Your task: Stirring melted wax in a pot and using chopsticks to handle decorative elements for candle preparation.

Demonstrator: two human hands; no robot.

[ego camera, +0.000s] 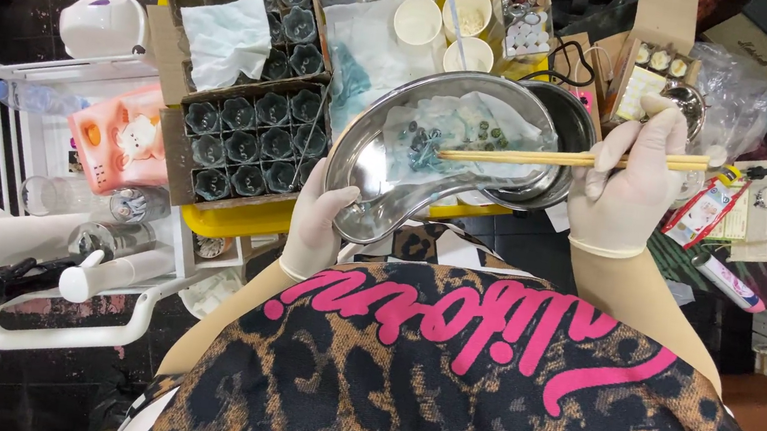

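My left hand (pixel 316 223), in a pale glove, holds the near rim of a shiny kidney-shaped metal tray (pixel 367 154). A damp tissue with several small dark bead-like pieces (pixel 425 140) lies inside it. My right hand (pixel 627 183), also gloved, grips a pair of wooden chopsticks (pixel 549 156) held level, tips reaching into the tray beside the dark pieces.
A cardboard box of dark flower-shaped cups (pixel 251 134) with a tissue on top stands to the left on a yellow tray (pixel 235 221). White cups (pixel 448 22) and small bottles sit behind. A white cart (pixel 64 164) with a paper roll stands far left; packets and boxes clutter the right.
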